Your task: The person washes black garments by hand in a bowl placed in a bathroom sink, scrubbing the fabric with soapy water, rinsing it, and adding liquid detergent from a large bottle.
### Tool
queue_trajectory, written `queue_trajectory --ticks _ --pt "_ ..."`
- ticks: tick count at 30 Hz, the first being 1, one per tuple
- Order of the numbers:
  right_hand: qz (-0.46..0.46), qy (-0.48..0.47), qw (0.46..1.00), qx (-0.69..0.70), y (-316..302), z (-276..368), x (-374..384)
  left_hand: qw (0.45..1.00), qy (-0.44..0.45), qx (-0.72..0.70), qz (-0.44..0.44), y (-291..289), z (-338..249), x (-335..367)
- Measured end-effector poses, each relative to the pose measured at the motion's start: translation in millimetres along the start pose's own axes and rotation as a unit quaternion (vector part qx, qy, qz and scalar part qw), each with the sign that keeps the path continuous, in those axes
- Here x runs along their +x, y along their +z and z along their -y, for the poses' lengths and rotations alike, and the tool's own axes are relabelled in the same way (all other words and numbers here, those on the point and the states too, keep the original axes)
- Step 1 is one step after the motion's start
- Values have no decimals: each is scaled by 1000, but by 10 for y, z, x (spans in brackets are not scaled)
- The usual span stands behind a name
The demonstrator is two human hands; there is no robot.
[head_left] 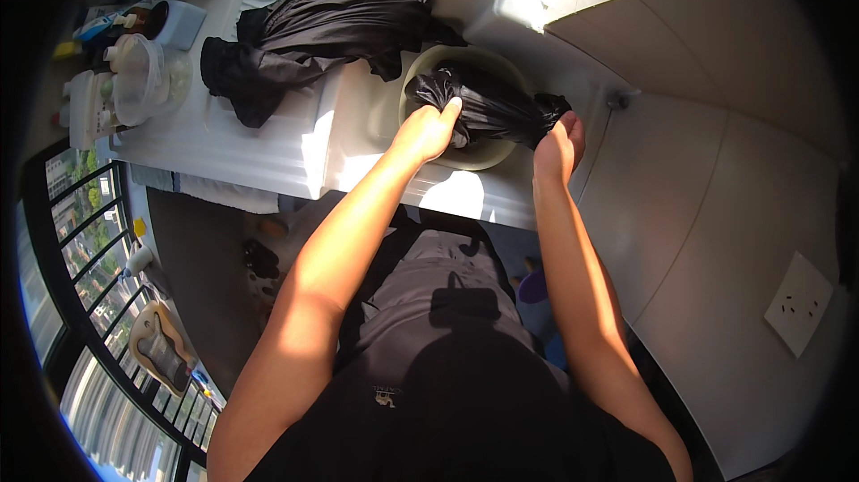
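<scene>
A black garment is stretched and bunched between my two hands, over a pale basin that sits in the white sink. My left hand grips its left end, thumb on top of the cloth. Closed around the right end is my right hand, near the basin's right rim. What kind of garment it is cannot be made out, and the basin's inside is mostly hidden beneath it. Another black garment lies crumpled on the ribbed washboard part of the sink, left of the basin.
Several bottles and a clear plastic tub crowd the left end of the white sink counter. A tiled wall with a socket closes off the right side. A barred window is at the left.
</scene>
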State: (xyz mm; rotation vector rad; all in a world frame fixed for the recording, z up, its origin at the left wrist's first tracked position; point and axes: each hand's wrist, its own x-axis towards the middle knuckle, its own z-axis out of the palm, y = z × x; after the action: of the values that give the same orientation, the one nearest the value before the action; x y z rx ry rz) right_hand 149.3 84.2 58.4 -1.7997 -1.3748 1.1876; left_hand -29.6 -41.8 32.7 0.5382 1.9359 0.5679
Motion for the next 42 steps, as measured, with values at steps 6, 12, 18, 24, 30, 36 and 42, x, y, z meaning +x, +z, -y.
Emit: queue_trajectory --ticks 6,12,18,24,30,36,42 --pt "-100 -95 990 25 -355 258 50 990 -23 127 -51 -349 -16 -172" --pt "-99 -125 980 117 -658 821 9 958 125 147 -212 -479 24 -376" --pt "38 -98 983 153 -437 1048 -212 872 394 -1 -290 -260 98 -319" --pt "300 -26 952 63 124 464 -261 896 407 -65 -164 180 -133 -374" --pt "209 -283 936 3 -137 806 -492 926 314 60 -201 63 69 -299" --pt "125 -447 876 126 -449 1198 -521 850 417 -91 -309 -30 -47 -422" --pt "130 -98 914 372 -128 1237 -489 852 36 -401 335 417 -67 -701"
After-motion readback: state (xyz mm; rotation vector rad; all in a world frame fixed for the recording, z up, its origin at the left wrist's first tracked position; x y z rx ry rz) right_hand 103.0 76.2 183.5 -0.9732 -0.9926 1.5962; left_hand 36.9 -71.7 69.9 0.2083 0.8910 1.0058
